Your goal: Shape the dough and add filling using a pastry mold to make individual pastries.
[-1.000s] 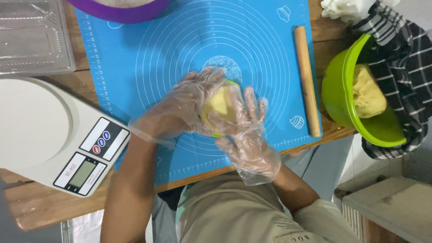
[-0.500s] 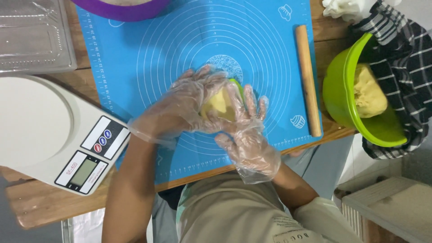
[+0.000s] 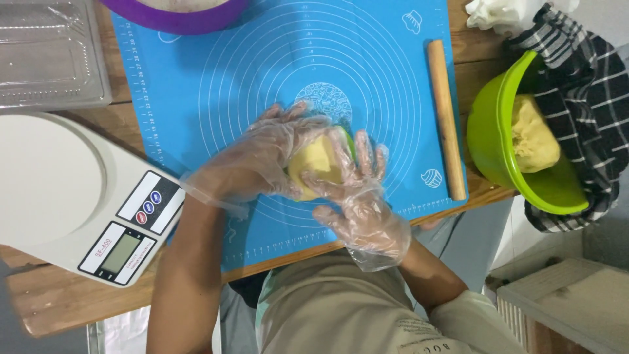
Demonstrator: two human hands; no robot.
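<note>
**Cupping a ball of dough over the baking mat**

Cupping a pale yellow ball of dough point(image 3: 319, 164) between my two hands, I work just above the blue silicone baking mat point(image 3: 216, 78) with its printed white rings. My right hand point(image 3: 357, 196), in a thin clear plastic glove, lies with its fingers spread against the dough's near side. My left hand point(image 3: 262, 160), gloved the same way, wraps round the dough's left side, its grip curled onto it. A sliver of green shows at the dough's far edge; what it is I cannot tell.

To my left on the wooden counter point(image 3: 59, 298) sits a white digital kitchen scale point(image 3: 59, 190). To the right a wooden rolling pin point(image 3: 445, 118) lies along the mat's edge. Beyond it a lime green plastic bowl point(image 3: 488, 131) holds more dough, against a black-and-white checked cloth point(image 3: 590, 111). Farthest off are a purple bowl point(image 3: 177, 19) and a clear plastic container point(image 3: 49, 56).
</note>
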